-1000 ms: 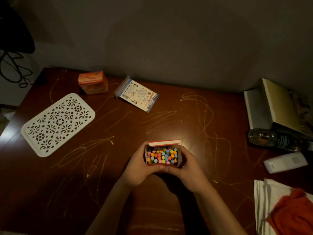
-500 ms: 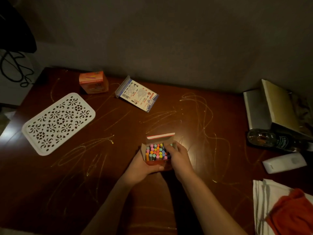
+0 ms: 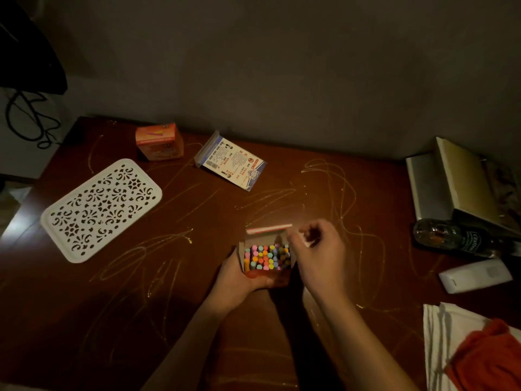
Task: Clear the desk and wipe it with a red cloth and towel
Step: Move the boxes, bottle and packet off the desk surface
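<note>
Just below the middle of the frame, the left hand [image 3: 239, 280] cups an open chalk box [image 3: 266, 259] from below and from its left side, fingers curled round the base. The lid flap stands up at the far edge, and the coloured chalk ends show inside, packed upright. The right hand [image 3: 318, 249] is just right of the box and partly over its right edge, fingers bent inward with thumb and fingertips drawn together near the flap; it is blurred, so I cannot tell whether it pinches anything.

The box is held over the dark brown desk [image 3: 169, 292], which is covered in pale scribbled lines. In the lower right corner lies the red cloth [image 3: 485, 359] on top of a white towel [image 3: 439, 334].

Above these, along the right edge, lie a white flat object [image 3: 473, 275], a dark bottle [image 3: 456, 237] on its side and a book [image 3: 465, 182] leaning on a grey tray [image 3: 423, 187]. In the upper left part of the desk sit a white pierced mat [image 3: 101, 208], an orange box [image 3: 159, 141] and a printed packet [image 3: 231, 163] just right of it.
</note>
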Demonstrator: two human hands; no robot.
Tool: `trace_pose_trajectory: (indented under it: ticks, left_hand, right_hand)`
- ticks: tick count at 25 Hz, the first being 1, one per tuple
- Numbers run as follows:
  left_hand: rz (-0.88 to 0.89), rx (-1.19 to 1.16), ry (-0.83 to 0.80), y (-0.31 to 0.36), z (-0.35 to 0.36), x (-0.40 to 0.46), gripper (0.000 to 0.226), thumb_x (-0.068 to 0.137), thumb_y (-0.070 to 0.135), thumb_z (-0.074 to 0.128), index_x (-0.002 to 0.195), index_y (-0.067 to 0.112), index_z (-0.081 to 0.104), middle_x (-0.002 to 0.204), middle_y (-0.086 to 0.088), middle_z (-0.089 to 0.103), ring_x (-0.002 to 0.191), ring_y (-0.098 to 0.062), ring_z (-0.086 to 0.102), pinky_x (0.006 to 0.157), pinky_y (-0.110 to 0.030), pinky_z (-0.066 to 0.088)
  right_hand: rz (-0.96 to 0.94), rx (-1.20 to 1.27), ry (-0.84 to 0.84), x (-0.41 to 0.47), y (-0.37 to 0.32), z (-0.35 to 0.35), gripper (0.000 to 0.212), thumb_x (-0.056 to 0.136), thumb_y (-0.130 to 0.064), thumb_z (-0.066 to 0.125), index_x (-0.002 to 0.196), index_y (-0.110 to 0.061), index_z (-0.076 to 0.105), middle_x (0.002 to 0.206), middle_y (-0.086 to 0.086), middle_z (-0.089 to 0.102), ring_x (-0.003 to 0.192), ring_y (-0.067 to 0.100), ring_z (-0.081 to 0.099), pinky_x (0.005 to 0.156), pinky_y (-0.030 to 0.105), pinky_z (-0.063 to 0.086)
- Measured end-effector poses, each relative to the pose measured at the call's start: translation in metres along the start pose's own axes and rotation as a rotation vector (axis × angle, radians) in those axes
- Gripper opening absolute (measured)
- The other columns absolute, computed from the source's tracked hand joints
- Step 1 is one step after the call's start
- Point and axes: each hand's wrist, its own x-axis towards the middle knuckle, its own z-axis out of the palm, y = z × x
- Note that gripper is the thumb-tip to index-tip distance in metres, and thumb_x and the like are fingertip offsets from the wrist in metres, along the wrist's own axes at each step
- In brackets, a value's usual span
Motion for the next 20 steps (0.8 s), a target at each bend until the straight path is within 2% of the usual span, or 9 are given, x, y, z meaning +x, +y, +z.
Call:
trace_pose_trajectory:
  ticks: [1,3,6,10,16,20]
  left_hand:
    - [0.000,0.000,0.013,-0.001,0.001,0.000,0.076,0.054,0.019,0.094,0.116,0.037,0.053,0.115,0.014,0.068,0.110,-0.005,0.063,0.096,-0.037,0.052]
    - [0.004,0.009,0.018,-0.004,0.001,0.001,0.075,0.054,0.023,0.094,0.116,0.036,0.054,0.114,0.015,0.068,0.109,-0.006,0.064,0.093,-0.033,0.053]
    - [0.008,0.047,0.018,-0.006,0.000,0.000,0.075,0.060,0.014,0.092,0.117,0.038,0.051,0.115,0.012,0.066,0.112,-0.005,0.062,0.092,-0.028,0.052]
    - [0.008,0.149,-0.017,-0.008,-0.003,0.000,0.076,0.065,0.017,0.090,0.124,0.037,0.047,0.120,0.016,0.061,0.115,0.001,0.057,0.099,-0.030,0.048]
    - [0.025,0.205,-0.025,-0.014,-0.006,-0.003,0.077,0.063,0.016,0.090,0.118,0.046,0.046,0.119,0.019,0.062,0.113,0.006,0.056,0.095,-0.024,0.048]
    - [0.033,0.222,-0.040,-0.010,-0.006,-0.003,0.076,0.066,0.015,0.089,0.117,0.049,0.043,0.119,0.020,0.060,0.112,0.011,0.054,0.089,-0.010,0.044]
  right_hand:
    - [-0.136,-0.058,-0.031,-0.002,0.000,-0.003,0.009,0.086,-0.030,0.072,0.080,-0.028,0.065,0.080,-0.014,0.063,0.076,0.002,0.058,0.062,0.015,0.044]
    - [-0.301,-0.266,-0.237,-0.003,-0.002,-0.005,0.004,0.089,-0.028,0.068,0.090,-0.027,0.072,0.089,-0.015,0.065,0.083,0.001,0.059,0.070,0.016,0.047]
    - [-0.293,-0.544,-0.382,0.008,0.001,-0.004,0.022,0.087,-0.029,0.070,0.108,-0.027,0.067,0.107,-0.010,0.059,0.099,0.009,0.055,0.081,0.031,0.053]
    - [-0.269,-0.580,-0.444,0.015,0.001,-0.005,0.023,0.085,-0.026,0.072,0.108,-0.026,0.067,0.106,-0.005,0.059,0.101,0.017,0.056,0.082,0.039,0.055]
    - [-0.428,-0.673,-0.627,0.017,-0.001,-0.001,0.030,0.090,-0.031,0.062,0.119,-0.028,0.061,0.114,-0.002,0.062,0.104,0.019,0.058,0.083,0.041,0.053]
    - [-0.497,-0.760,-0.671,0.022,-0.002,-0.002,0.030,0.095,-0.036,0.054,0.123,-0.028,0.062,0.112,-0.002,0.063,0.103,0.019,0.058,0.081,0.040,0.053]
